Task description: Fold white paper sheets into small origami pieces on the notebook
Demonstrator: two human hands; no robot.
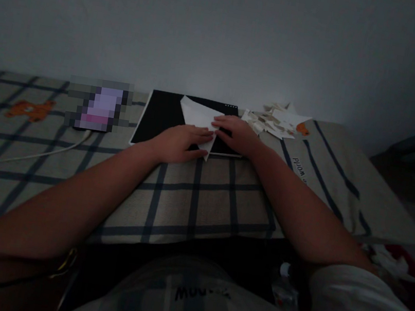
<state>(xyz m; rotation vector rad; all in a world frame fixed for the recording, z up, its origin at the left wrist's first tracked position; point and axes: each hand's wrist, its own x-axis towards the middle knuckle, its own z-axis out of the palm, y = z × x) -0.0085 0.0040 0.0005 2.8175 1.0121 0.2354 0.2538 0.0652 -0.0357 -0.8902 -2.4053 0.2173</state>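
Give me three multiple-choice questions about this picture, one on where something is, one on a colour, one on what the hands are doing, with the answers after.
1. Where does the pile of paper scraps lie?
A. Right of the black board
B. On the phone
C. In the person's lap

2. What colour is the folded paper under the hands?
A. Red
B. White
C. Green

3. How do the hands meet the paper?
A. Both lifted well above it
B. Only one touches it
C. Both pressed flat on it

Answers:
1. A: the scraps sit on the checked cloth just to the right of the black board.
2. B: the paper shows pale white against the dark board.
3. C: the left hand and the right hand both lie open, palms down, on the paper.
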